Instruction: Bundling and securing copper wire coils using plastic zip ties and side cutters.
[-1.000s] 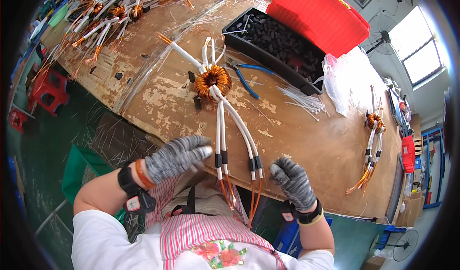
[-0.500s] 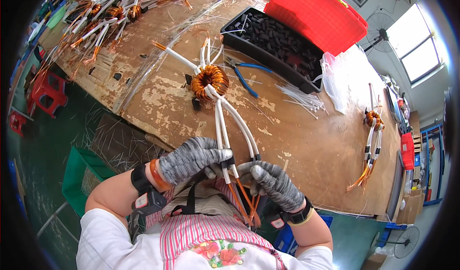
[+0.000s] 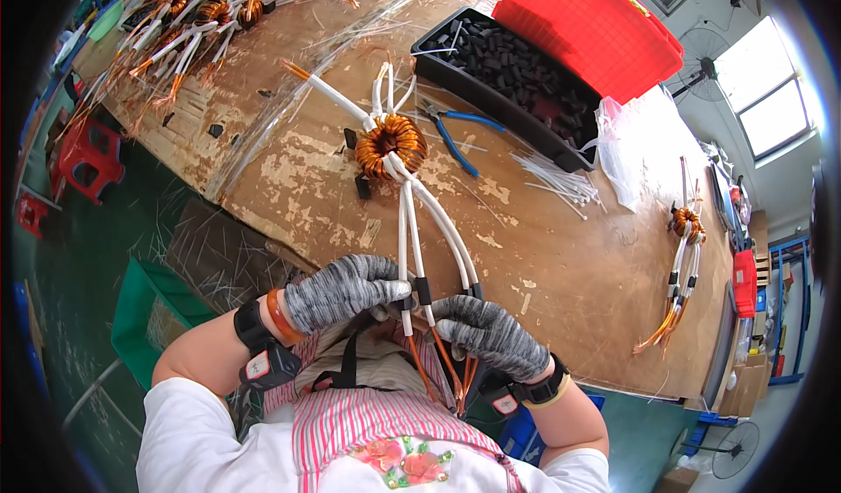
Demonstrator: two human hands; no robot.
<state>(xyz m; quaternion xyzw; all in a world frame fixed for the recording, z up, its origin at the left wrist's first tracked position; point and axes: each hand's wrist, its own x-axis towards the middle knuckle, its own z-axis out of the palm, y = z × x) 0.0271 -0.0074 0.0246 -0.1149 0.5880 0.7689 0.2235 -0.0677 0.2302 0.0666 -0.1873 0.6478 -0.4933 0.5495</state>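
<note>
Copper ends nearest, bare and thin, hanging past the edge of the scuffed wooden tabletop; likely springy and easily splayed, so best not gripped there. Left hand, in marled grey knit, pinched on the leftmost white lead near its lower end; right hand, gloved alike, curled among the neighbouring leads, fingertips partly hidden, so cannot tell whether closed on one. Leads smooth and white-sheathed, probably bendable yet stiff enough to keep a curve; better held at the black sleeves. Farther out, coil flat on the tabletop: ring-shaped, glossy amber windings, likely heavy and rigid; for lifting, best taken around its outer rim. Beyond, blue-handled cutters, slim white ties, then a black tray of small dark blocks beside a red plastic bin.
</note>
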